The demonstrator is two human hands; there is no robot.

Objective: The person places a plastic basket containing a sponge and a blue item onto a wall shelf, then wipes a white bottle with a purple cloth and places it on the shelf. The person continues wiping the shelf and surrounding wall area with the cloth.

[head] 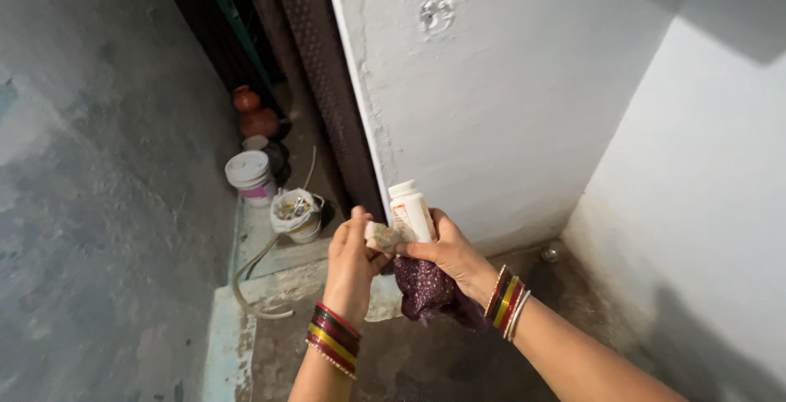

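Right hand (449, 253) grasps a white bottle (409, 210) upright, purple cloth (430, 291) bunched beneath the same palm. Left hand (352, 259) pinches a pale scrap (381, 237) touching the bottle's lower side. White bucket (250, 178) and clay pot (255, 115) stand well left of the bottle; white wall (491, 99) just behind it.

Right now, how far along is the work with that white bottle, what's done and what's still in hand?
Done: the white bottle is off the floor, held upright in the right hand, which also grips a dark purple cloth hanging below it. In hand: the left hand pinches a small pale piece against the bottle's side. Left: the bottle's cap looks still on; nothing shows poured or spread.
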